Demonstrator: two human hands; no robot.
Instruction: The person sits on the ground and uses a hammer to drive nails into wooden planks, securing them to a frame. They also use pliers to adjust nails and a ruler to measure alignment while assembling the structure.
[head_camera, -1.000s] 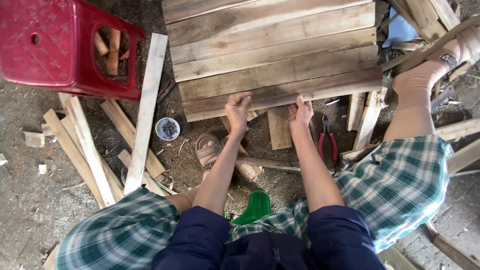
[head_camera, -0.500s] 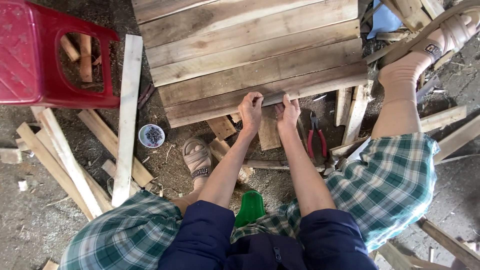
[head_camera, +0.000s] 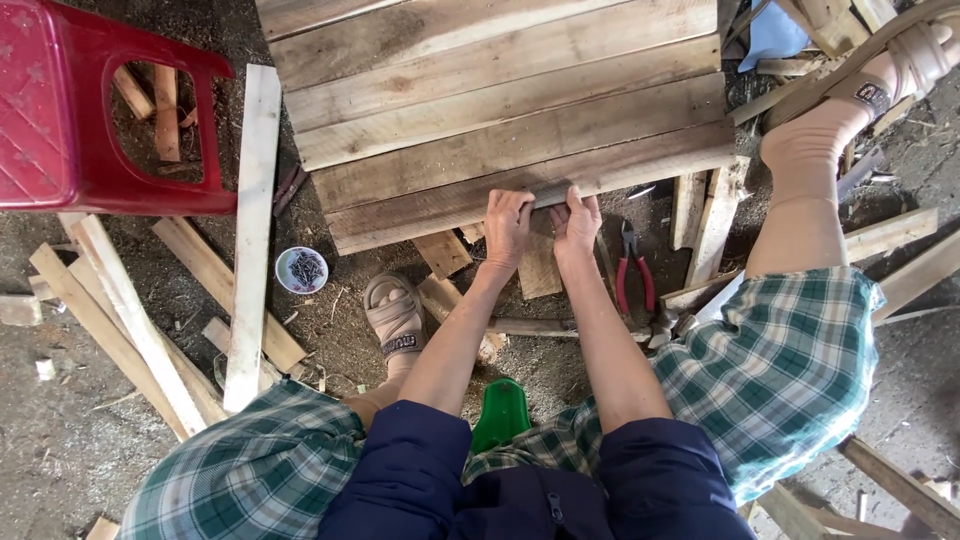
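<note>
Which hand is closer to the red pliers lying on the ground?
The right hand. It grips the front edge of the wooden panel just left of and above the red pliers. The left hand grips the same edge, farther left, beyond the right hand.

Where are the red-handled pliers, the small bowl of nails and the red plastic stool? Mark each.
red-handled pliers (head_camera: 634, 283), head view, on a handle.
small bowl of nails (head_camera: 301, 269), head view, on the nails inside.
red plastic stool (head_camera: 40, 110), head view, on the seat.

navy sleeves, green plaid shorts, tan strapped sandals.
</note>
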